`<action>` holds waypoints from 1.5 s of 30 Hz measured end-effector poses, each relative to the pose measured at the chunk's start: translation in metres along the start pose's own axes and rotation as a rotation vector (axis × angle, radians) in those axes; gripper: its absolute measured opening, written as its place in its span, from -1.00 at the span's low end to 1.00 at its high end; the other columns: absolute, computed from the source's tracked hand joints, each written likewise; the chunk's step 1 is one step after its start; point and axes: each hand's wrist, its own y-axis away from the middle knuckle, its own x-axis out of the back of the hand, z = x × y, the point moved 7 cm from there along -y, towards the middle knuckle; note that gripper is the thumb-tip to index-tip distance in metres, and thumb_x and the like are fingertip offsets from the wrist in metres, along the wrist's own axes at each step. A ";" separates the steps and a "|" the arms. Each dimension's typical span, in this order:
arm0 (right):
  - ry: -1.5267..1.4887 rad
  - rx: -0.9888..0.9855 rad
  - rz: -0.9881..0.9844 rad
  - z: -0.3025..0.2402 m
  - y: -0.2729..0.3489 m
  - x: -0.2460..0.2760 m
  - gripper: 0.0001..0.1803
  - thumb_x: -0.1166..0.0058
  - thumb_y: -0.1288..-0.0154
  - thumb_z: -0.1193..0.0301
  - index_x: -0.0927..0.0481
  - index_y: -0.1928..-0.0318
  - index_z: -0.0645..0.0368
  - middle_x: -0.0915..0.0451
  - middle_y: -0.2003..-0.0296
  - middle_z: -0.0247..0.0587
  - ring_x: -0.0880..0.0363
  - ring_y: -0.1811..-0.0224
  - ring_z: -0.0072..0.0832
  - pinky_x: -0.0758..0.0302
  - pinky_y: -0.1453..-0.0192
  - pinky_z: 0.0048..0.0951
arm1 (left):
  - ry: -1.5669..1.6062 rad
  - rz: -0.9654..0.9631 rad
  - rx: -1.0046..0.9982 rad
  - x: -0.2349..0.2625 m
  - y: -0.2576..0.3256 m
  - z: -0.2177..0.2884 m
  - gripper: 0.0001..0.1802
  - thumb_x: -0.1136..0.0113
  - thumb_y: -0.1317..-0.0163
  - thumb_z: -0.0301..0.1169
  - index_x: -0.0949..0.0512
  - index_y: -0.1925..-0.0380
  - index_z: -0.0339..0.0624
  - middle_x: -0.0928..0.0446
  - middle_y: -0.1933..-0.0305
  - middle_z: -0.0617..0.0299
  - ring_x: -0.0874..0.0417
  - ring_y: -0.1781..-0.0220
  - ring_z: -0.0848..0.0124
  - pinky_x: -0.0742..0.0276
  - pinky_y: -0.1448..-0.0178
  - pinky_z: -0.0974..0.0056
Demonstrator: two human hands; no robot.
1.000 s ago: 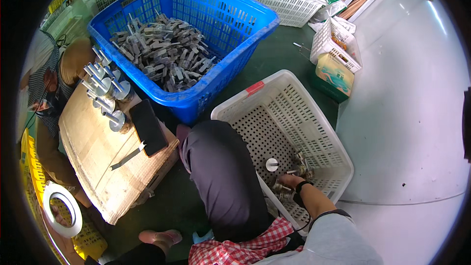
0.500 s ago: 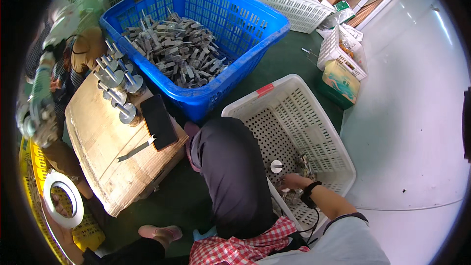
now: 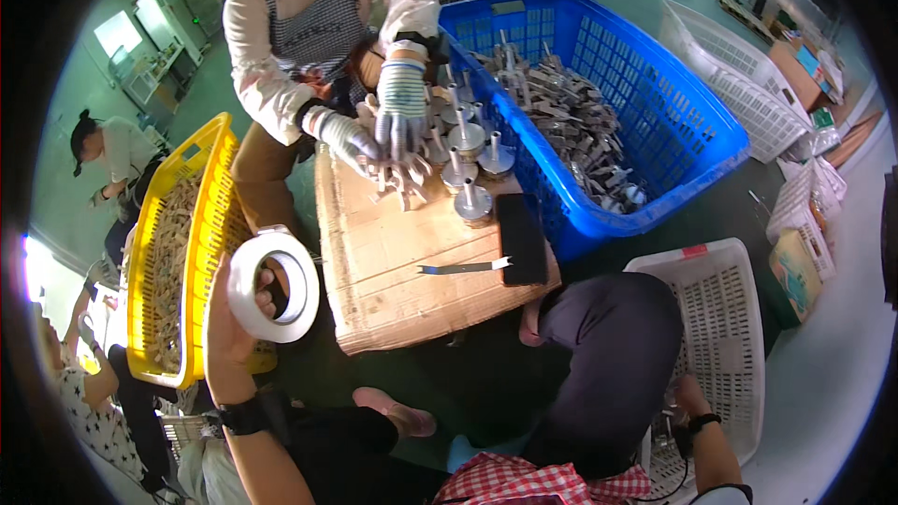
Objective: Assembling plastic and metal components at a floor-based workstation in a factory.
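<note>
My left hand [image 3: 227, 325] is raised on the left, fingers wrapped round a roll of white tape [image 3: 242, 286]. Fingertips poke through the ring's hole. Down on the right, my right hand [image 3: 690, 396] reaches into a white plastic basket [image 3: 741, 346] beside my knee. Its fingers are curled near metal parts low in the basket; what they grip is hidden. On the cardboard [image 3: 402, 295] between me and a co-worker lie a black phone [image 3: 521, 241] and a thin metal strip [image 3: 458, 267]. Several round metal parts with upright stems [image 3: 474, 203] stand by the far right edge.
A co-worker's gloved hands [image 3: 379, 140] rest over a pile of small grey parts [image 3: 400, 178] on the cardboard. A blue basket [image 3: 608, 23] of metal pieces stands behind. A yellow basket [image 3: 195, 252] is at left, with another person [image 3: 120, 164] beyond it.
My view has swung left and up, bringing the co-worker and yellow basket fully into sight. The tape stays in my left hand; my right hand remains in the white basket.
</note>
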 end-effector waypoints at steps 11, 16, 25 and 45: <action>-0.031 0.430 0.079 0.019 -0.031 -0.031 -0.73 -0.10 0.06 0.40 -0.60 0.32 0.30 -0.56 0.28 0.13 -0.56 0.22 -0.10 -0.50 0.15 -0.22 | 0.122 -0.052 0.010 -0.010 -0.016 -0.007 -0.55 0.10 -0.27 -0.03 -0.44 0.17 -0.22 -0.52 0.44 0.17 -0.48 0.60 0.50 -0.48 0.52 0.41; -0.169 0.378 -0.020 -0.039 -0.018 -0.023 -0.68 -0.11 0.10 0.39 -0.57 0.27 0.29 -0.55 0.27 0.09 -0.53 0.19 -0.08 -0.48 0.10 -0.22 | 0.079 -0.007 -0.008 -0.005 -0.004 0.001 -0.54 0.11 -0.27 -0.03 -0.43 0.16 -0.25 -0.52 0.43 0.15 -0.48 0.59 0.50 -0.46 0.51 0.40; 0.098 0.316 0.140 -0.029 -0.009 -0.035 -0.73 0.05 -0.07 0.44 -0.57 0.20 0.21 -0.51 0.17 0.03 -0.49 0.09 -0.09 -0.45 0.02 -0.19 | 0.123 -0.057 0.012 -0.024 -0.005 0.000 -0.54 0.17 -0.30 -0.05 -0.45 0.19 -0.26 -0.52 0.48 0.17 -0.48 0.63 0.49 -0.47 0.53 0.42; -0.495 0.542 0.750 -0.289 0.123 0.520 -0.89 0.10 -0.20 0.62 -0.44 0.24 0.29 -0.43 0.50 -0.37 -0.32 0.60 -0.74 -0.31 0.54 -0.64 | 0.007 -0.137 0.032 -0.022 -0.030 -0.004 -0.58 0.03 -0.25 -0.10 -0.52 0.29 -0.29 -0.57 0.46 0.18 -0.54 0.56 0.48 -0.50 0.46 0.39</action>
